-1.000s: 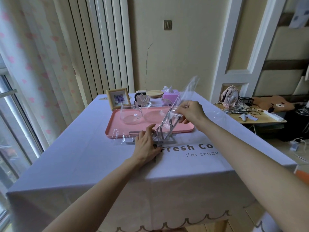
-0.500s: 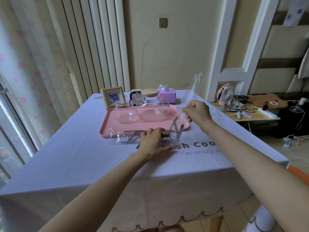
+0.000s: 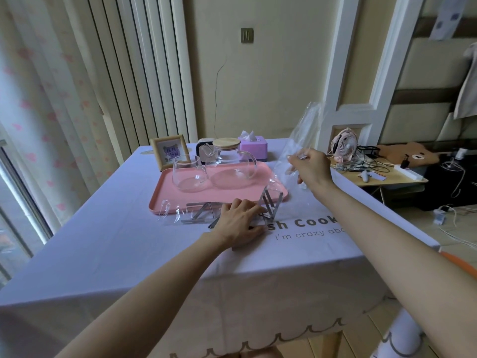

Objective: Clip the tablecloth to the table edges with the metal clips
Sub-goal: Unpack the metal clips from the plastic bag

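Observation:
A pale lilac tablecloth [image 3: 116, 244] with printed words covers the table and hangs over its near edge. Several metal clips [image 3: 271, 205] lie in a heap just in front of the pink tray, some still in clear wrapping [image 3: 170, 210]. My left hand [image 3: 240, 223] rests palm down on the clips, fingers spread over them. My right hand [image 3: 311, 167] is raised above the table to the right of the tray, pinching an empty clear plastic bag [image 3: 299, 140] that stands up from its fingers.
A pink tray [image 3: 157, 200] holds a glass cup [image 3: 187, 173] and a glass teapot [image 3: 227, 164] with a wooden lid. Behind it stand a small picture frame [image 3: 169, 151] and a purple tissue box [image 3: 254, 148]. A low side table [image 3: 392, 177] with a fan and cables is at the right.
My right hand has pulled the plastic bag up and to the right, off the clips. My left hand has slid forward onto the clips and holds them down.

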{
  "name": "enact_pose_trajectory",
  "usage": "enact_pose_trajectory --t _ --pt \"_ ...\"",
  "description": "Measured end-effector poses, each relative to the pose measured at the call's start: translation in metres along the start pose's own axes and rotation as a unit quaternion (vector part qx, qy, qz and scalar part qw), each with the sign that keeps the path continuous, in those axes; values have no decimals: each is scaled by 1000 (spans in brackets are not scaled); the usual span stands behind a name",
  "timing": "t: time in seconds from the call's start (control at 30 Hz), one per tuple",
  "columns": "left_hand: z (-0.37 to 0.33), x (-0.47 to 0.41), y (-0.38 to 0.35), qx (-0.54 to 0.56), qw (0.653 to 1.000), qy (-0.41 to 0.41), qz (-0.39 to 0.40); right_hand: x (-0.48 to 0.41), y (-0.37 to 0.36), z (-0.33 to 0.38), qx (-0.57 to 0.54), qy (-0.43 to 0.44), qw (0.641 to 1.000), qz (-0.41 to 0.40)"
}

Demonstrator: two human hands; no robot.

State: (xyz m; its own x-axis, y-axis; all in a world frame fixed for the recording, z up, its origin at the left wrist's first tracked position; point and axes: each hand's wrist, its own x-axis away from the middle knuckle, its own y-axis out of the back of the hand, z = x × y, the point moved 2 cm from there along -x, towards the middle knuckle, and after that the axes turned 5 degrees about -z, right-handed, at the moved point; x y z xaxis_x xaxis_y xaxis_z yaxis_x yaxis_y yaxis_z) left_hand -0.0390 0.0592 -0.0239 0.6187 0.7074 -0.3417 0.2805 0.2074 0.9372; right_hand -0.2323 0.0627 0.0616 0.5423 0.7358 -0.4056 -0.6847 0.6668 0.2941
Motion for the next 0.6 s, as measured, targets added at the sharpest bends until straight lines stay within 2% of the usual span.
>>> enact_pose_trajectory --t 0.27,0.4,0.5,0.6 --pt "4 -1 -2 -33 999 -31 23 -2 4 -5 -14 -10 1000 -12" --pt "2 1 0 -18 999 -30 -5 -2 8 -8 -16 -10 999 -36" --pt "-6 0 4 -15 996 -79 -34 -2 12 -10 -26 3 999 -46" --pt "-13 -7 0 -41 990 -132 15 0 15 -14 -38 7 997 -60"
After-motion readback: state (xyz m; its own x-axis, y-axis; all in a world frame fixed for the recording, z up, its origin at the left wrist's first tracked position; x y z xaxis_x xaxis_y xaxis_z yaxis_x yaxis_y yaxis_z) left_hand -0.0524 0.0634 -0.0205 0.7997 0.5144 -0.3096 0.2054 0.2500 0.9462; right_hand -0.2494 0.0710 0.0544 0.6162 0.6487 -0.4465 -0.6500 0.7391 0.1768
